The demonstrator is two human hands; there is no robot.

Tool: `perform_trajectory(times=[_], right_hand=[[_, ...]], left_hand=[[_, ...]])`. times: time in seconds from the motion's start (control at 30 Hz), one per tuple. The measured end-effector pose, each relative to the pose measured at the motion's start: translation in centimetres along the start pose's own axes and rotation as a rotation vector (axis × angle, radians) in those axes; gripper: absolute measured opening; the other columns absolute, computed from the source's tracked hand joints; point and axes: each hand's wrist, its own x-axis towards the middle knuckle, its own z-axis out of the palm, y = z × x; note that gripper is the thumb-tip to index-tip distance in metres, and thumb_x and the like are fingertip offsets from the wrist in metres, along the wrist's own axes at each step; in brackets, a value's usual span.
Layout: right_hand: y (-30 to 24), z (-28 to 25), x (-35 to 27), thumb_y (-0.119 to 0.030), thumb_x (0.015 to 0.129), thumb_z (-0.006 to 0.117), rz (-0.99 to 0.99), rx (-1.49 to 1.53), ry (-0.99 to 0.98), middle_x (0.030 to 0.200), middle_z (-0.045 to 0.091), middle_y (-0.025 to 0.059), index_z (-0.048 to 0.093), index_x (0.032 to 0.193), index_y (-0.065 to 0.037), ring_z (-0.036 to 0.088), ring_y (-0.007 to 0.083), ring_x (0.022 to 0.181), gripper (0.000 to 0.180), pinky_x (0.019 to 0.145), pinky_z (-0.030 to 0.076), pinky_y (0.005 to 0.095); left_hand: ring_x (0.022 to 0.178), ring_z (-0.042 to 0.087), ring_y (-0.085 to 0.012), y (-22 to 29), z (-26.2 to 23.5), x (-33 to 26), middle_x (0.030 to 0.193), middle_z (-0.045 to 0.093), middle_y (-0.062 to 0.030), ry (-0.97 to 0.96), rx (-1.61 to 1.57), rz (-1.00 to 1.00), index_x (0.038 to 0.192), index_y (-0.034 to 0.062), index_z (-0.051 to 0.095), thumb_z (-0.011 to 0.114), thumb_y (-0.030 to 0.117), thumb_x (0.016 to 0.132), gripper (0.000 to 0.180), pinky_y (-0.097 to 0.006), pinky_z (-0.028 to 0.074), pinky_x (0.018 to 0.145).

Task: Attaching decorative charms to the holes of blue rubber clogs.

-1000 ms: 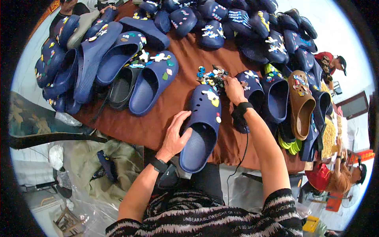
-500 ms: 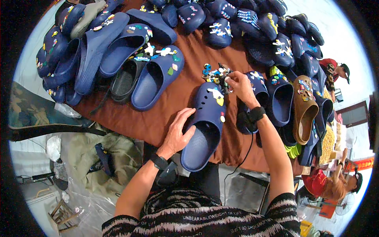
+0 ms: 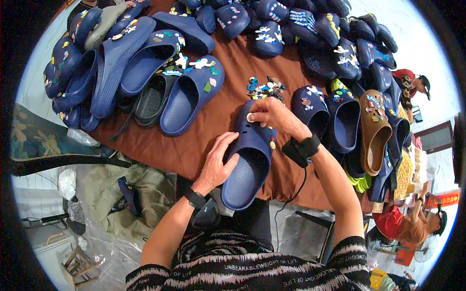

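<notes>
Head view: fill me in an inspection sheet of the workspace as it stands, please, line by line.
Surface: table under a creased brown cloth.
Things in use: navy foam clog with holes in its upper, lying toe away; heap of small mixed-colour charms beyond its toe; small round whitish charm.
Clutter: decorated navy foam clogs crowding the left, far and right sides; one brown foam clog at right.
Hands: left hand against the clog's left rim; right hand pinching the whitish charm over the upper.
Cables: thin black cable hanging from the black device at the right wrist.
Surroundings: people at right; wooden stool lower left.
</notes>
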Motion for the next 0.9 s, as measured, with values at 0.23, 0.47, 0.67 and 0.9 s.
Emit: perform_trajectory(times=[0.23, 0.47, 0.67, 0.9], right_hand=[[-0.2, -0.7, 1.1, -0.031, 0.082, 0.075, -0.035, -0.422, 0.026, 0.092, 0.072, 0.0176, 0.073, 0.096, -0.006, 0.070, 0.0358, 0.085, 0.029, 0.074, 0.054, 0.0467], [-1.9, -2.1, 4.1, -0.035, 0.077, 0.078, 0.167, -0.575, -0.237, 0.077, 0.069, 0.0148, 0.065, 0.091, 0.004, 0.069, 0.0255, 0.068, 0.043, 0.058, 0.052, 0.0393], [-3.9, -2.2, 5.5, -0.038, 0.074, 0.079, 0.241, -0.730, -0.278, 0.060, 0.061, 0.0056, 0.069, 0.079, 0.003, 0.058, 0.0185, 0.049, 0.043, 0.041, 0.040, 0.0338], [-3.4, 1.0, 7.3, -0.015, 0.065, 0.071, 0.034, -0.882, -0.264, 0.066, 0.066, 0.0133, 0.070, 0.073, -0.001, 0.066, 0.0302, 0.059, 0.017, 0.050, 0.046, 0.0423]], left_hand=[[0.132, 0.048, -0.0388, 0.0, 0.0, 0.0, 0.140, 0.050, -0.0226, -0.002, -0.008, -0.012, 0.138, 0.0015, 0.050, 0.062, 0.012, 0.086, 0.053, -0.043, 0.037, 0.112], [0.132, 0.048, -0.0389, 0.0, 0.0, 0.0, 0.139, 0.051, -0.0222, 0.008, -0.011, -0.005, 0.137, 0.0016, 0.050, 0.063, 0.011, 0.087, 0.053, -0.043, 0.037, 0.112], [0.133, 0.047, -0.0383, 0.1, -0.1, 0.0, 0.140, 0.050, -0.0219, 0.003, -0.002, -0.016, 0.138, 0.0014, 0.049, 0.063, 0.010, 0.087, 0.054, -0.043, 0.037, 0.112], [0.132, 0.047, -0.0386, 0.1, 0.2, -0.1, 0.139, 0.049, -0.0220, 0.012, 0.015, -0.018, 0.138, 0.0004, 0.049, 0.062, 0.012, 0.088, 0.053, -0.043, 0.037, 0.112]])
